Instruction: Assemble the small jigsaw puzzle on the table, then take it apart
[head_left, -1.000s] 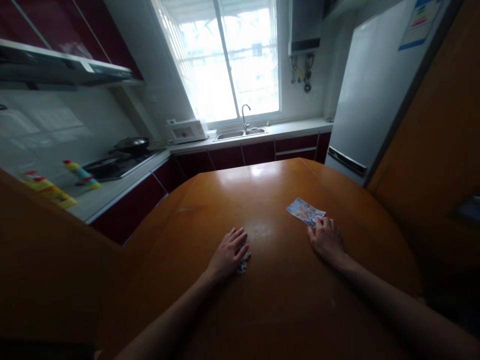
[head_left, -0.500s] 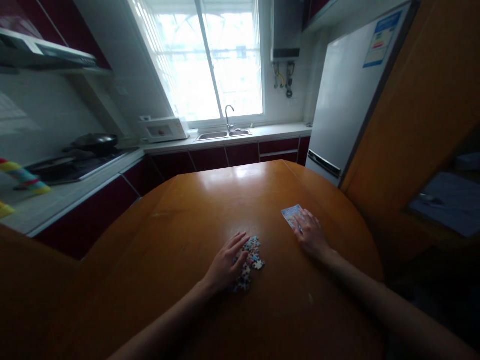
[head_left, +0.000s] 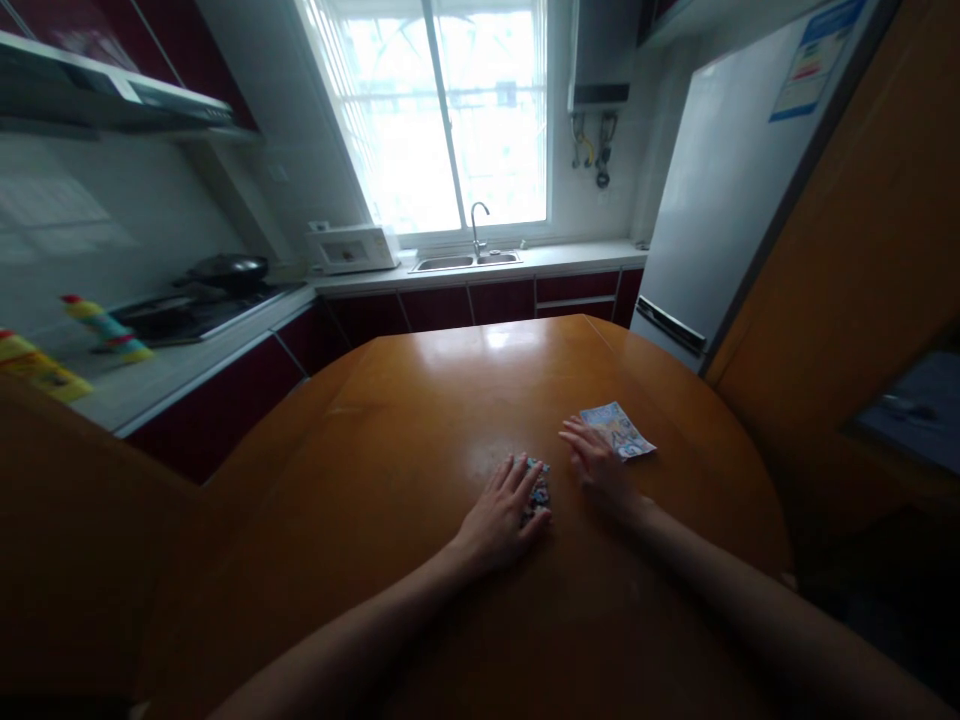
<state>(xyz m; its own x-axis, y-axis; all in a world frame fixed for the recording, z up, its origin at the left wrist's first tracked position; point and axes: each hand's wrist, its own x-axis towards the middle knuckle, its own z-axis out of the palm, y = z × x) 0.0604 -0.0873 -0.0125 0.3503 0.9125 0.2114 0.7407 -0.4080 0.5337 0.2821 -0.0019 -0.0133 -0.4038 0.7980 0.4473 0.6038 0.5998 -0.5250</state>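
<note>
On the brown wooden table (head_left: 405, 440) lies a small pile of jigsaw puzzle pieces (head_left: 540, 490). My left hand (head_left: 501, 515) rests over the pile with its fingers spread, hiding much of it. Just right of the pile is my right hand (head_left: 598, 470), its fingers stretched out and nothing in them. A printed picture sheet (head_left: 624, 432) lies flat beyond and to the right of the right hand, whose fingers overlap its left edge in view. Whether they touch the sheet I cannot tell.
A fridge (head_left: 727, 190) stands at the right. Along the far wall runs a counter with a sink (head_left: 465, 261) and a microwave (head_left: 356, 248). At the left are a stove with a lidded pan (head_left: 229, 270) and yellow bottles (head_left: 109, 325).
My right hand has come off the picture sheet and moved left toward the pieces. My left hand has shifted right, covering more of the pile, which looks more gathered. The view has turned slightly left.
</note>
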